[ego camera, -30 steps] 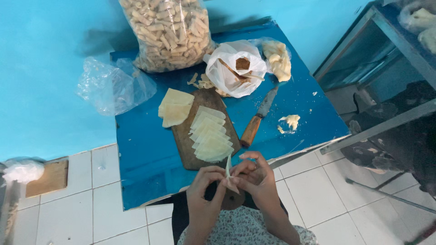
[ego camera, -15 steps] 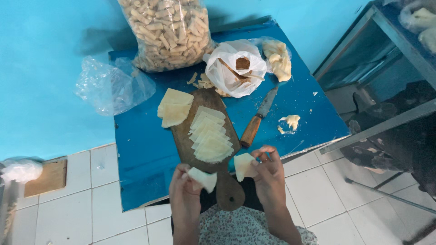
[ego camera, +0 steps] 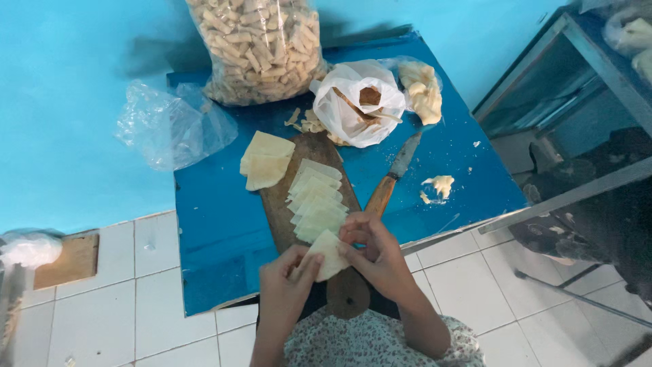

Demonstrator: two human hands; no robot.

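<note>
Pale yellow and thin, a square dough sheet [ego camera: 328, 254] sits between both hands over the near end of a long wooden board [ego camera: 311, 224], seen from the head camera looking straight down. The left hand [ego camera: 286, 281] pinches the sheet's left edge, its fingers [ego camera: 307, 262] closed narrow on it; the right hand [ego camera: 375, 252] curls over the right edge, fingers bent and closed on the same sheet. Just beyond the hands, a fanned row of similar sheets [ego camera: 314, 201] lies overlapping along the board, and a small stack of squares [ego camera: 265, 159] rests at the board's far left corner, partly on the blue tabletop [ego camera: 217, 224]. A knife [ego camera: 391, 180] with a wooden handle lies on the tabletop just right of the board, blade pointing away. Near it sits a small lump of dough [ego camera: 438, 186]. Farther back stand a white plastic bag [ego camera: 360, 102] with brown filling showing, a clear bag of rolled pastries [ego camera: 258, 47] and a crumpled empty clear bag [ego camera: 170, 126]. White floor tiles [ego camera: 122, 299] show to the left of the hands.
</note>
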